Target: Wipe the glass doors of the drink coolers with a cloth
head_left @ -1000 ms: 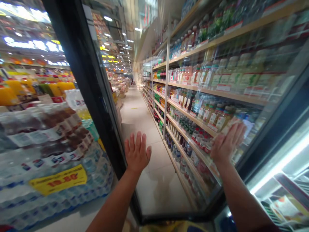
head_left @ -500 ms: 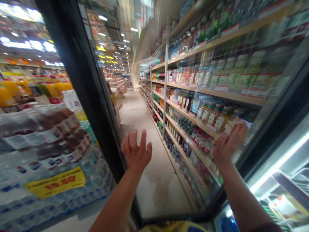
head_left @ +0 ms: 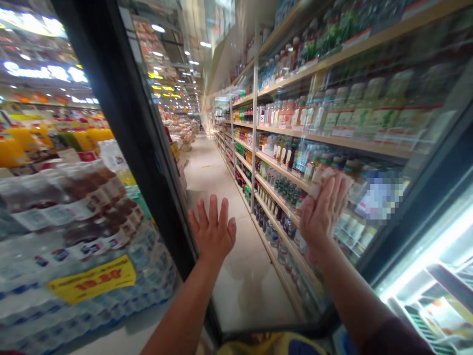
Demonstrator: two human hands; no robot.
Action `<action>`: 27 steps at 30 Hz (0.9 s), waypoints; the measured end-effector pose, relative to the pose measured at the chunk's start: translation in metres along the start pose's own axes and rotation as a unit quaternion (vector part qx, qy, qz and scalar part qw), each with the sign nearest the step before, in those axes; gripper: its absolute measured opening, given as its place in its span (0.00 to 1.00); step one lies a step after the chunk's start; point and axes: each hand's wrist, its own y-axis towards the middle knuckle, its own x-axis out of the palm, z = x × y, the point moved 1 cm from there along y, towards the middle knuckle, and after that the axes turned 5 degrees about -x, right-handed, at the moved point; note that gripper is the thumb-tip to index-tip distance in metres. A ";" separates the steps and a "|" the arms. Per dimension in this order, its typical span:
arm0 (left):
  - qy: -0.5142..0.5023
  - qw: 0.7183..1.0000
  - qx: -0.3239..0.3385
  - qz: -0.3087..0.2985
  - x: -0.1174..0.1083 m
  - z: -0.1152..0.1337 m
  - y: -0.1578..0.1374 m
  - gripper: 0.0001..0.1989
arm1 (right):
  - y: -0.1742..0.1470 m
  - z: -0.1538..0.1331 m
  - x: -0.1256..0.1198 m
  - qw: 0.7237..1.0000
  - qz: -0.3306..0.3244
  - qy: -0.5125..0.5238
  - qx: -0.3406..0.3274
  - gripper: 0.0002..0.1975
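And here at centre frame the glass door point(head_left: 268, 212) is filling the view, its black frame point(head_left: 136, 138) slanting down from upper left. The left hand point(head_left: 213, 234) is lying against the pane just left of centre, back towards us, fingers spreading wide and gripping nothing that shows. Over at right of centre, the right hand point(head_left: 322, 214) is leaning to the glass too, fingers stretching straight and keeping close together. A pale blur is showing beside those right fingertips; whether it is a reflection or something under the hand, I cannot tell.

Beyond the pane, rows of bottles point(head_left: 386, 113) are lining the wooden shelves point(head_left: 342, 139) across the upper right, and a pale floor point(head_left: 203, 172) is running away up the middle. At left of the frame, a stack of bottle packs point(head_left: 70, 217) is rising outside the door, a yellow price sign point(head_left: 94, 279) hanging across its lower front. Down at lower right, a white light strip point(head_left: 424, 256) is glowing along the edge, a wire rack showing below it.
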 end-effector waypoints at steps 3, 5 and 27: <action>-0.001 1.000 0.001 0.000 0.001 -0.001 -0.001 0.34 | -0.011 -0.017 0.005 0.999 -0.009 0.000 -0.039 0.35; -0.005 1.000 0.000 -0.004 0.001 -0.001 -0.001 0.35 | -0.037 -0.034 0.008 0.995 -0.034 0.011 -0.089 0.34; -0.035 0.999 0.013 0.018 0.009 -0.010 0.001 0.35 | -0.013 -0.042 0.006 0.987 -0.074 0.040 -0.135 0.29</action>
